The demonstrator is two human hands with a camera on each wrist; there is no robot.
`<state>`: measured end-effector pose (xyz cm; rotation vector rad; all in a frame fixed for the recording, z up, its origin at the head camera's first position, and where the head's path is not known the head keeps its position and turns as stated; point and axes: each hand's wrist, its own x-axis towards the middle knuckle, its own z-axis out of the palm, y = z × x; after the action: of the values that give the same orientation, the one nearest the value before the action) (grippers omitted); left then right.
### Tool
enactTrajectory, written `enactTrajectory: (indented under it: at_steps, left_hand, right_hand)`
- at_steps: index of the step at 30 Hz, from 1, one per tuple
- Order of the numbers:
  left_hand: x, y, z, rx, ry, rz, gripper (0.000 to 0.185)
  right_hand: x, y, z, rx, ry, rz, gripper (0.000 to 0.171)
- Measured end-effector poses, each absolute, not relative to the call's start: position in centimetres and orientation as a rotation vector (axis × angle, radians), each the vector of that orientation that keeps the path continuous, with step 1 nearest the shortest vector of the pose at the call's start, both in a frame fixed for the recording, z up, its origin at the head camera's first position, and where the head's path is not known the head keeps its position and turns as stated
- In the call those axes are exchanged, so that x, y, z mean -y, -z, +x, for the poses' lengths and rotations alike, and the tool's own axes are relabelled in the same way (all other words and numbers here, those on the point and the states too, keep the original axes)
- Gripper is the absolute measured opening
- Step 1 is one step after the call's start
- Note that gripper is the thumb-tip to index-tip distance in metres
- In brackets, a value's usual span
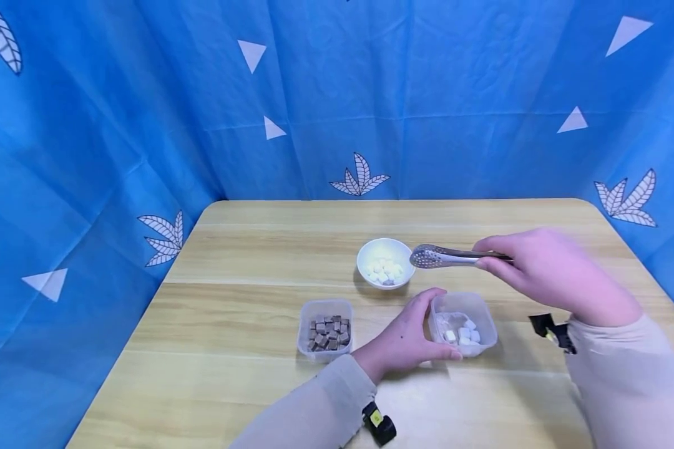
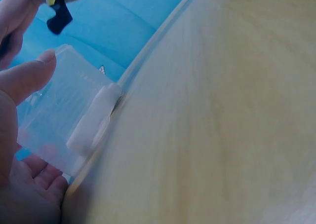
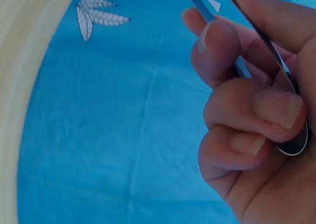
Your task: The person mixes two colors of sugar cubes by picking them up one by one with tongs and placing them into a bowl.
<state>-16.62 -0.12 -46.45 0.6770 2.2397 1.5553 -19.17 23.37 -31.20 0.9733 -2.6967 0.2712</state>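
My right hand (image 1: 539,265) grips metal tongs (image 1: 446,256), their perforated tips closed just right of a white bowl (image 1: 385,262) of white cubes. Nothing shows between the tips. In the right wrist view the fingers (image 3: 237,100) curl round the tongs (image 3: 247,66). My left hand (image 1: 407,333) holds the left side of a clear plastic container (image 1: 465,323) with a few white cubes in it. The left wrist view shows the thumb (image 2: 27,76) against that container (image 2: 64,110).
A second clear container (image 1: 325,329) full of brown cubes stands left of my left hand. All sit on a wooden table (image 1: 247,262) ringed by blue patterned cloth (image 1: 146,93). Black straps show at both wrists.
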Motion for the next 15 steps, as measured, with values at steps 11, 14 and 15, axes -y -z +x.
enactTrajectory:
  at_steps: [11,14,15]
  left_hand:
    - [0.2,46.4,-16.8,-2.253,-1.539,0.703,0.103]
    - [0.2,46.5,-16.8,-2.253,-1.536,0.715,0.102]
    - [0.2,46.5,-16.8,-2.252,-1.536,0.717,0.102]
  right_hand:
    - [-20.1,33.4,-20.8,2.706,-0.351,0.990,0.017]
    - [-19.7,33.7,-21.1,2.725,-0.345,0.992,0.016]
    - [-19.7,33.8,-21.2,2.732,-0.345,0.994,0.015]
